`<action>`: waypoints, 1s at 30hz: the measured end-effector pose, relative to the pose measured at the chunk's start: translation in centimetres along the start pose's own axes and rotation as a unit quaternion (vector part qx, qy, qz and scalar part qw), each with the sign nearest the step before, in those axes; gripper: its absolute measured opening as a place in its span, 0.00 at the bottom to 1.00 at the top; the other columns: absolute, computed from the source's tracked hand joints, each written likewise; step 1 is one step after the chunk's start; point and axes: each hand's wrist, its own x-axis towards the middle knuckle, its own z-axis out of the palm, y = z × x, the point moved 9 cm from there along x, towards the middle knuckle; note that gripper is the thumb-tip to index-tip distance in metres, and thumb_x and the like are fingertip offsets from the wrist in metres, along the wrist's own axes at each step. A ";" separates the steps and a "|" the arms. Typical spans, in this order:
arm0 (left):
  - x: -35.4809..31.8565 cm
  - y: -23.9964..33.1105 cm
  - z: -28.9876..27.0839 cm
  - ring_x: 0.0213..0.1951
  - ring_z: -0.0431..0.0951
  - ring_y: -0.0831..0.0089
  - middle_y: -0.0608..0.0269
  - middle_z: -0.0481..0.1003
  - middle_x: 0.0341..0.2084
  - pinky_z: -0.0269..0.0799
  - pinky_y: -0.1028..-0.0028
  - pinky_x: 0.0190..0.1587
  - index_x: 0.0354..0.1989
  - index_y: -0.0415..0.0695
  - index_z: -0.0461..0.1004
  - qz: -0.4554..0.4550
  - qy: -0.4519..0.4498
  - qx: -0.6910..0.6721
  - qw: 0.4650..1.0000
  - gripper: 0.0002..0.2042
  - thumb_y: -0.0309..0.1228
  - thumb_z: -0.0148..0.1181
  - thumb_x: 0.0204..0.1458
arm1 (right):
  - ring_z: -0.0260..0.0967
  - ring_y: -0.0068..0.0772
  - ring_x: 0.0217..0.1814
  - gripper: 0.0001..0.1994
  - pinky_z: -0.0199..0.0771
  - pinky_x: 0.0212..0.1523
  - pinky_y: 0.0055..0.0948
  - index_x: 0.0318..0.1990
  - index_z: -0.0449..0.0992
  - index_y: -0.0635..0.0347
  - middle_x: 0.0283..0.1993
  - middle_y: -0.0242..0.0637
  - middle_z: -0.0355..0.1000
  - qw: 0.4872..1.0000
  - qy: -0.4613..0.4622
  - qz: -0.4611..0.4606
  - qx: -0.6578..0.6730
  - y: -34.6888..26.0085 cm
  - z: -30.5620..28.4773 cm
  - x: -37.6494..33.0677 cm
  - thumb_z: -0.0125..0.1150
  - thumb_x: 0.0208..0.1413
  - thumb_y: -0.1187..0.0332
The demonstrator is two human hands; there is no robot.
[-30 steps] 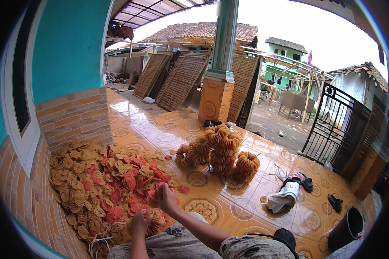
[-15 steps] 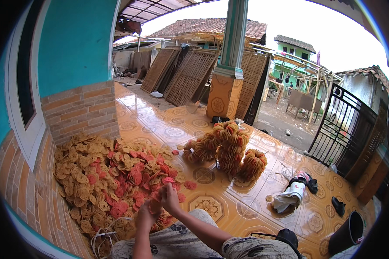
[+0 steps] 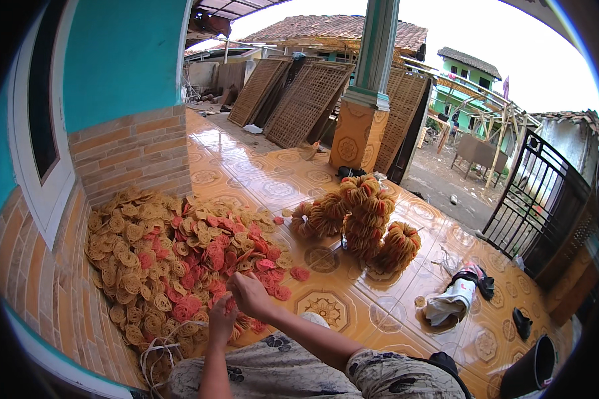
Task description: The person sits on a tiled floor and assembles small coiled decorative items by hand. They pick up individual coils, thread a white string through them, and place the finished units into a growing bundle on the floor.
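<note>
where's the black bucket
In the head view, the black bucket stands at the far lower right on the tiled floor, past the white bundle and a dark sandal.

Both forearms are coming up from the lower edge of the view and meeting just left of centre. The left forearm is rising almost straight, bare to the wrist, with the left hand (image 3: 221, 318) curling loosely, fingers bent inward and its back facing the camera. The right forearm is reaching in diagonally from the lower right, bare below a patterned short sleeve. The right hand (image 3: 249, 294) is sitting slightly higher, just beside the left, its fingers pinching together toward the left hand's fingertips.
</note>
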 end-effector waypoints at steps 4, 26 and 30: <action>-0.3 -1.1 -0.7 0.51 0.75 0.56 0.43 0.74 0.47 0.71 0.65 0.51 0.46 0.39 0.77 -0.013 0.017 0.070 0.997 0.16 0.31 0.65 0.50 | 0.69 0.47 0.36 0.05 0.63 0.42 0.38 0.38 0.65 0.61 0.32 0.41 0.70 0.999 0.000 -0.052 -0.001 -1.3 0.7 -1.0 0.54 0.55 0.77; -0.2 -0.6 -3.1 0.42 0.75 0.56 0.55 0.71 0.38 0.71 0.62 0.42 0.39 0.45 0.73 -0.017 0.149 0.101 0.983 0.12 0.34 0.68 0.49 | 0.72 0.26 0.35 0.07 0.75 0.43 0.27 0.39 0.61 0.61 0.36 0.40 0.73 0.851 0.241 0.310 0.349 11.5 2.8 -5.8 0.45 0.68 0.67; 0.0 -1.0 -2.4 0.40 0.76 0.57 0.56 0.72 0.36 0.71 0.63 0.40 0.38 0.48 0.77 -0.040 0.136 0.127 0.982 0.10 0.36 0.67 0.50 | 0.73 0.27 0.36 0.07 0.75 0.43 0.27 0.39 0.61 0.61 0.37 0.40 0.73 0.874 0.237 0.264 0.332 10.1 2.5 -6.0 0.45 0.68 0.68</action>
